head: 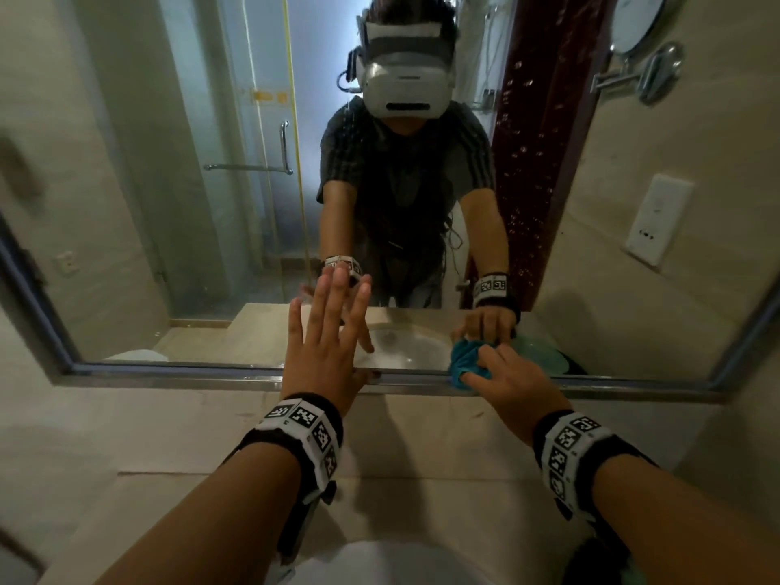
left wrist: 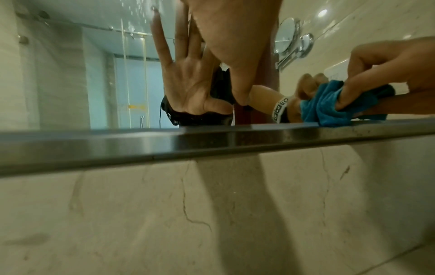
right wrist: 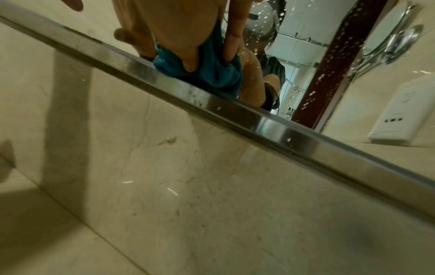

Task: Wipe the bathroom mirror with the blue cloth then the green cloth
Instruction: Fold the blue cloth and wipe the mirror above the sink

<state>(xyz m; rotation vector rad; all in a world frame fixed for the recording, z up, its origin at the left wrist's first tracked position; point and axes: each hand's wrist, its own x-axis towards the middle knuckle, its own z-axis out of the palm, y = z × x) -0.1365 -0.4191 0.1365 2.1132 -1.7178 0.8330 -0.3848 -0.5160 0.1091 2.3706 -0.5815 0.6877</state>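
Note:
The bathroom mirror point(head: 202, 204) fills the wall ahead, its metal frame point(head: 211, 375) running along the bottom. My left hand point(head: 329, 331) lies flat against the glass with fingers straight and spread, just above the frame. My right hand point(head: 506, 382) grips the bunched blue cloth point(head: 466, 363) and holds it against the mirror's lower edge. The left wrist view shows the blue cloth point(left wrist: 329, 106) resting on the frame point(left wrist: 212, 141), and the right wrist view shows my fingers curled into the cloth point(right wrist: 212, 74). Water droplets speckle the glass at the right. No green cloth shows.
Beige marble wall point(head: 169, 424) runs below the mirror, with a white basin rim point(head: 380, 559) at the bottom. A round shaving mirror on an arm point(head: 650, 57) and a white socket plate point(head: 658, 217) hang on the right wall. The glass reflects a shower door and a person.

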